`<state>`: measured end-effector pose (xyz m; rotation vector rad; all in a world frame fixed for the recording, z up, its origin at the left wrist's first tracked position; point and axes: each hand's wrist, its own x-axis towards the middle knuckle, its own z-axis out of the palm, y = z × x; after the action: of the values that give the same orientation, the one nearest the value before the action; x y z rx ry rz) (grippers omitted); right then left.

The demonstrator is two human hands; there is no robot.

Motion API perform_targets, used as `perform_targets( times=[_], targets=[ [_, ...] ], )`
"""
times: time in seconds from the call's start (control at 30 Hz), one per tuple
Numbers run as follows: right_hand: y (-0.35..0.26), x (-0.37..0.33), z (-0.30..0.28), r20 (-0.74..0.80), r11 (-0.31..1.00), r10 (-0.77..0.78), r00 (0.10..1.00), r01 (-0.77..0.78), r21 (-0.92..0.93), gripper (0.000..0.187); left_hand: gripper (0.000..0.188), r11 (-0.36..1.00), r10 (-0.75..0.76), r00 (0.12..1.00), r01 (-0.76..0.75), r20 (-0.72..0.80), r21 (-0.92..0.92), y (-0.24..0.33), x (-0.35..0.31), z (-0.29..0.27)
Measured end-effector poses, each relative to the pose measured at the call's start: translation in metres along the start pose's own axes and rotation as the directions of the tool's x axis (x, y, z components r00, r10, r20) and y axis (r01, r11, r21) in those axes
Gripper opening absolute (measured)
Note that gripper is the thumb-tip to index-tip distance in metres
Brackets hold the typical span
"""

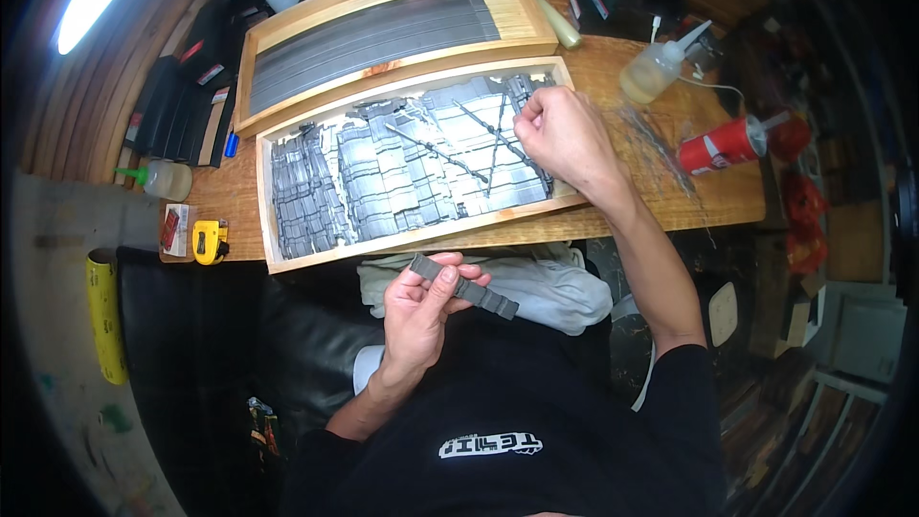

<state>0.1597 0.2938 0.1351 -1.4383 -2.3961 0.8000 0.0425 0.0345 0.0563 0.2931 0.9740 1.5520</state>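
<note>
My left hand (414,321) is closed around a dark grey notched strip (488,299), held tilted above my lap, in front of the table. The strip looks like a row of short blocks. Over the right end of a shallow wooden tray (421,238) is my right hand (574,144), its fingers curled together; whatever they may hold is hidden. Rows of dark grey, segmented pieces (392,182) fill the tray. Several thin dark knotted sticks (440,155) lie crosswise on top of them, close to the right hand.
Behind stands a second wooden tray (531,14) with long grey strips (373,43). A squeeze bottle (651,74) and red can (723,146) are on the right. At left sit a yellow tape measure (208,241) and green-tipped bottle (168,180). Pale cloth (565,297) hangs below the table edge.
</note>
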Motion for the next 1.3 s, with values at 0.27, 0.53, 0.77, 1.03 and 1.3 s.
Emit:
perform_targets(
  times=[0.27, 0.53, 0.77, 1.03, 1.3],
  targets=[
    [0.016, -0.022, -0.025, -0.13, 0.984, 0.115, 0.985, -0.095, 0.151, 0.02, 0.023, 1.0, -0.017, 1.0, 0.017, 0.006, -0.014, 0.002, 0.002, -0.002],
    [-0.014, -0.137, 0.024, 0.073, 0.855, -0.51, 0.857, 0.496, 0.151, 0.011, 0.028, 1.0, 0.019, 1.0, -0.019, -0.015, -0.014, 0.004, 0.008, 0.011],
    [-0.015, -0.137, 0.045, 0.044, 0.752, -0.658, 0.752, 0.659, -0.004, 0.011, 0.027, 0.988, 0.06, 0.998, -0.054, -0.036, 0.146, 0.005, 0.005, 0.002],
    [-0.021, -0.134, 0.039, 0.162, 0.745, -0.652, 0.741, 0.665, -0.044, 0.015, 0.021, 0.987, 0.058, 0.997, -0.051, -0.041, 0.15, 0.006, 0.004, -0.001],
    [-0.002, -0.069, 0.01, -0.218, 0.916, -0.37, 0.903, 0.393, 0.078, 0.013, 0.02, 0.995, 0.063, 0.998, -0.061, -0.025, 0.08, 0.014, 0.004, -0.005]
  ],
)
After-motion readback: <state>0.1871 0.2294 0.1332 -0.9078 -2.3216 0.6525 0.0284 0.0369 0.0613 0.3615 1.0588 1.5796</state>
